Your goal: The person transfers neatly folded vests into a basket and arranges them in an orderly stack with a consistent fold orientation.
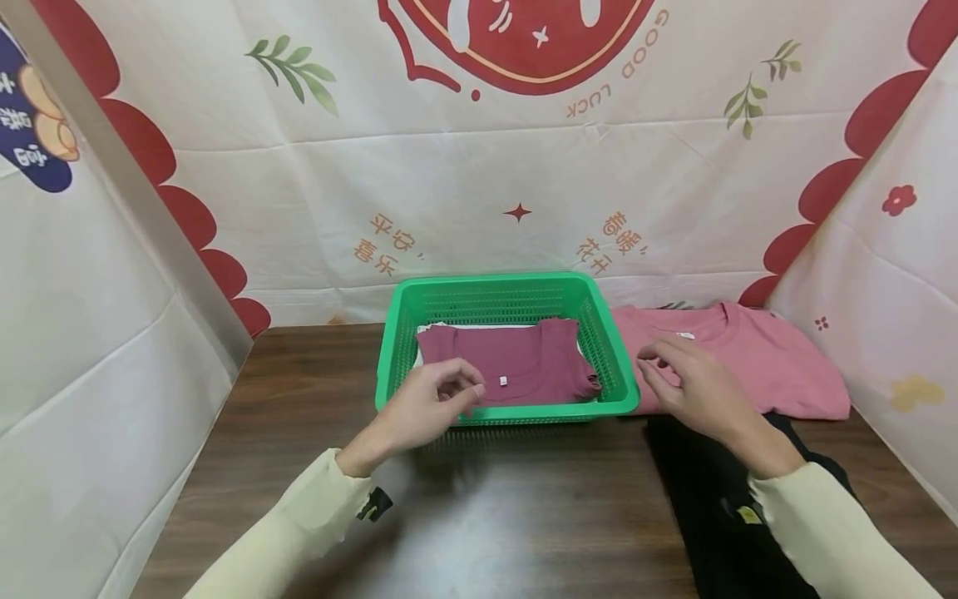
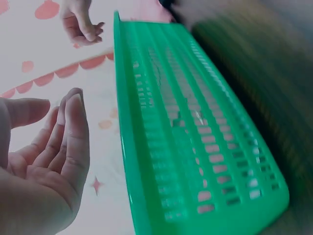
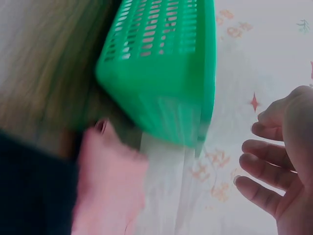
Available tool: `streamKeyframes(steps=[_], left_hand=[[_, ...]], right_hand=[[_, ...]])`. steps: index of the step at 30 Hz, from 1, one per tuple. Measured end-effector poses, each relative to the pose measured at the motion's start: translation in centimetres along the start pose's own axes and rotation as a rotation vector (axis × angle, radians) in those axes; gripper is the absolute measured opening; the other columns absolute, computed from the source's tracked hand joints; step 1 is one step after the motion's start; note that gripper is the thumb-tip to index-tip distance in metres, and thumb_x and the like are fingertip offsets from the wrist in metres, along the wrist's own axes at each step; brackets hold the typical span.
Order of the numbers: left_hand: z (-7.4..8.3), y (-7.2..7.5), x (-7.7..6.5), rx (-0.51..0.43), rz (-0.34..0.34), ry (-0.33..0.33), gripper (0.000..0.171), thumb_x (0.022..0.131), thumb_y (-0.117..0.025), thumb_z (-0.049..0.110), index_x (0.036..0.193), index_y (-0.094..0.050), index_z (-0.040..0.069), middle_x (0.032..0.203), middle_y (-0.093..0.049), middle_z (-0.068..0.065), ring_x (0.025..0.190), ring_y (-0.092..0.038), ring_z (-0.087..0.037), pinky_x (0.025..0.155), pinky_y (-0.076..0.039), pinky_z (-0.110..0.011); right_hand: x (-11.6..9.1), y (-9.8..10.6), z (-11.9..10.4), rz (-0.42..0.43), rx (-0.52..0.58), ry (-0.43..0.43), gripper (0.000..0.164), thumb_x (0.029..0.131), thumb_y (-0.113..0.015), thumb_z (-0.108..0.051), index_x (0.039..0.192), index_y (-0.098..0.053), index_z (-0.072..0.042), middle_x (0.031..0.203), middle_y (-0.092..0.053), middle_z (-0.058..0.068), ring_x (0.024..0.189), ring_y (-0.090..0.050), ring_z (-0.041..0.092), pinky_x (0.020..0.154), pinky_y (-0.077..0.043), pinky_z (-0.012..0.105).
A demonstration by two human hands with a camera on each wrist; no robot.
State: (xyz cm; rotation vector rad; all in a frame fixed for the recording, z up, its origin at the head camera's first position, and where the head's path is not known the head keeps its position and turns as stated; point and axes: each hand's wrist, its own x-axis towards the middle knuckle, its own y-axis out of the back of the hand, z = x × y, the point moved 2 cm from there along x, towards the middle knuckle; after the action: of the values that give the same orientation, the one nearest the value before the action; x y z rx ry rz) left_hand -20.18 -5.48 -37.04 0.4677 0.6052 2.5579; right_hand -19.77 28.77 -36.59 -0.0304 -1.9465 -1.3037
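A green plastic basket (image 1: 516,413) stands against the back wall on the table, with a folded maroon T-shirt (image 1: 516,358) inside on top of something white. My left hand (image 1: 430,403) hovers over the basket's front left rim, fingers loosely bent and holding nothing; the left wrist view shows a gap between thumb and fingers. Above the pink T-shirt (image 1: 771,358), just right of the basket, my right hand (image 1: 699,387) is raised with relaxed fingers and nothing in them. Beneath the right forearm lies a black garment (image 1: 696,491), partly covered by the sleeve.
The brown wooden table (image 1: 524,516) is bounded by a printed white cloth (image 1: 479,191) at the back and both sides. The pink T-shirt reaches to the right-hand cloth. The black garment extends to the front edge of the view.
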Motion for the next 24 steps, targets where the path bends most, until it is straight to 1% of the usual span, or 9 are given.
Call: streamKeyframes(steps=[5, 7, 12, 15, 17, 20, 24], left_hand=[[0.8, -1.6, -0.5, -0.008, -0.074, -0.041, 0.01, 0.09, -0.062, 0.016, 0.095, -0.066, 0.009, 0.078, -0.068, -0.001, 0.063, -0.061, -0.009, 0.056, -0.055, -0.028], [0.9, -2.2, -0.6, -0.003, -0.099, -0.051, 0.008, 0.091, -0.061, 0.015, 0.094, -0.066, 0.01, 0.078, -0.068, 0.002, 0.063, -0.061, -0.006, 0.056, -0.055, -0.026], [0.9, -3.6, -0.7, -0.034, -0.177, -0.074, 0.006, 0.092, -0.059, 0.014, 0.095, -0.065, 0.014, 0.08, -0.069, 0.001, 0.065, -0.062, -0.005, 0.058, -0.056, -0.025], [0.8, -4.4, -0.8, -0.047, -0.23, -0.083, 0.008, 0.092, -0.059, 0.016, 0.096, -0.066, 0.014, 0.081, -0.07, 0.001, 0.068, -0.063, -0.006, 0.061, -0.056, -0.024], [0.8, -4.8, -0.8, -0.051, -0.269, -0.083, 0.009, 0.092, -0.059, 0.018, 0.097, -0.066, 0.014, 0.081, -0.069, 0.001, 0.069, -0.063, -0.006, 0.061, -0.055, -0.022], [0.7, -5.6, -0.9, -0.07, -0.322, -0.072, 0.011, 0.093, -0.059, 0.019, 0.098, -0.066, 0.013, 0.082, -0.069, 0.0, 0.072, -0.064, -0.007, 0.063, -0.054, -0.022], [0.6, -6.6, -0.9, -0.084, -0.366, -0.031, 0.012, 0.093, -0.059, 0.021, 0.099, -0.067, 0.013, 0.083, -0.07, 0.001, 0.075, -0.065, -0.008, 0.066, -0.054, -0.021]], right_hand=[[-1.9, 1.7, 0.8, 0.002, -0.043, -0.019, 0.01, 0.075, -0.07, -0.005, 0.083, -0.065, -0.009, 0.079, -0.064, 0.001, 0.074, -0.06, 0.015, 0.059, -0.052, 0.042], [-2.5, 2.0, 1.0, 0.006, -0.063, -0.027, 0.01, 0.074, -0.071, -0.005, 0.082, -0.065, -0.01, 0.078, -0.064, -0.001, 0.073, -0.059, 0.014, 0.059, -0.051, 0.041], [-4.1, 2.7, 1.7, -0.011, -0.087, -0.072, 0.012, 0.074, -0.071, -0.006, 0.083, -0.066, -0.011, 0.078, -0.063, -0.002, 0.072, -0.059, 0.013, 0.059, -0.052, 0.043], [-5.0, 3.0, 2.2, -0.036, -0.083, -0.113, 0.015, 0.074, -0.072, -0.005, 0.085, -0.067, -0.012, 0.081, -0.064, -0.001, 0.073, -0.058, 0.014, 0.059, -0.053, 0.045], [-5.6, 3.3, 2.6, -0.051, -0.088, -0.132, 0.017, 0.074, -0.072, -0.004, 0.087, -0.066, -0.013, 0.082, -0.065, -0.001, 0.072, -0.058, 0.014, 0.059, -0.053, 0.043], [-6.5, 3.7, 3.4, -0.061, -0.094, -0.152, 0.017, 0.074, -0.073, -0.003, 0.088, -0.067, -0.012, 0.082, -0.066, -0.001, 0.07, -0.057, 0.011, 0.059, -0.052, 0.036], [-7.9, 4.3, 4.5, -0.075, -0.112, -0.182, 0.016, 0.074, -0.073, -0.003, 0.088, -0.067, -0.009, 0.078, -0.065, -0.001, 0.065, -0.054, 0.008, 0.056, -0.049, 0.032]])
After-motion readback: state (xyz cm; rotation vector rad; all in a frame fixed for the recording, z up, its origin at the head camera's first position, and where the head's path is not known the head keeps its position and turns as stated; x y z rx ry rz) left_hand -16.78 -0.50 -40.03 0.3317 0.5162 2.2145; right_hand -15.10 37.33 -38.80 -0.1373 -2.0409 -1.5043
